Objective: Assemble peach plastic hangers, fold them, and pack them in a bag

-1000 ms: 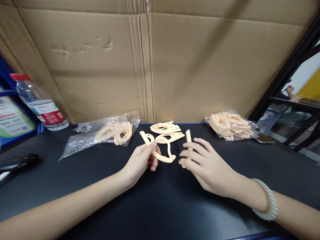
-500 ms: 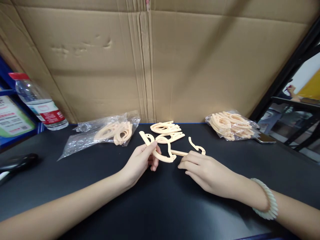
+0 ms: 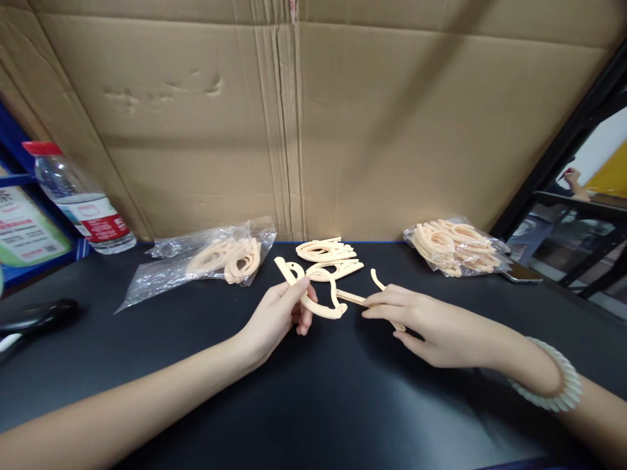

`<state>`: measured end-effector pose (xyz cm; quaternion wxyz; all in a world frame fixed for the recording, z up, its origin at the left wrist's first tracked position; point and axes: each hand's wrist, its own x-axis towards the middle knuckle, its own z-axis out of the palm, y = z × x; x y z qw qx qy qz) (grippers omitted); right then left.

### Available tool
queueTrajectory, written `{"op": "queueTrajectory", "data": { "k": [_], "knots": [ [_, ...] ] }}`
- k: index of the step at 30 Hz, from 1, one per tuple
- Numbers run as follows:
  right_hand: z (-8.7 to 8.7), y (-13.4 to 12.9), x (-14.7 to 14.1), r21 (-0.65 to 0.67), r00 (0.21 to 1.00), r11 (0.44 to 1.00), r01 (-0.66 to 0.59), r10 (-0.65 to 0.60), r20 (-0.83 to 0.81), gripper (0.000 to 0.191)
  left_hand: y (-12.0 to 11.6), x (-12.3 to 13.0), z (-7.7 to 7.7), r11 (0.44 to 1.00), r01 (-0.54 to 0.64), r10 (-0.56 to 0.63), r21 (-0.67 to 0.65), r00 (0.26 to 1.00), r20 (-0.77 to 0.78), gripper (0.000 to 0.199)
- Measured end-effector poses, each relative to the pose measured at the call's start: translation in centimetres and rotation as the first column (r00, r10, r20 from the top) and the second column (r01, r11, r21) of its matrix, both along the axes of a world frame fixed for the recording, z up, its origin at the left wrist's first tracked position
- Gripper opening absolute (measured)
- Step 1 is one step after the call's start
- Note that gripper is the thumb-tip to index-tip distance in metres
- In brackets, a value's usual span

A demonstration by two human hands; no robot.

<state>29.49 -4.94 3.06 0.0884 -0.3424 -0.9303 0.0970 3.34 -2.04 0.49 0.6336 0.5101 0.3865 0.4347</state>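
Observation:
My left hand (image 3: 277,312) is closed on a cream curved plastic piece (image 3: 321,309) with a rounded loop, held above the dark table. My right hand (image 3: 421,323) is over a flat cream strip (image 3: 351,298) and a hook-shaped piece (image 3: 377,280); its fingers are apart, and the fingertips touch or hover over these pieces. Part of the hook piece is hidden under the fingers. Just behind my left hand lie a loose cream piece (image 3: 343,269) and a small stack of similar pieces (image 3: 321,250).
A clear bag of cream pieces (image 3: 240,261) lies at the left, another bag (image 3: 453,247) at the right beside a phone (image 3: 523,273). A bottle (image 3: 93,209) and a black mouse (image 3: 42,317) are far left. Cardboard (image 3: 416,130) stands behind the table.
My right hand has moved slightly right and reaches over the hook-shaped piece, which it now partly covers. My left hand keeps its hold with almost no movement.

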Motion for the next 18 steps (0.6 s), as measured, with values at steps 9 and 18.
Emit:
{"op": "queueTrajectory", "data": {
  "k": [9,18],
  "knots": [
    [-0.2,1.6,2.2,-0.111,1.000,0.994,-0.001,0.001,-0.002,0.056,0.0,0.0,0.1,1.000,-0.001,0.001,0.006,1.000,-0.006,0.043],
    [-1.0,3.4,2.7,-0.148,0.994,0.988,0.052,-0.065,-0.086,0.045,-0.1,-0.1,0.0,1.000,0.012,-0.012,-0.001,1.000,0.005,0.040]
  ]
}}
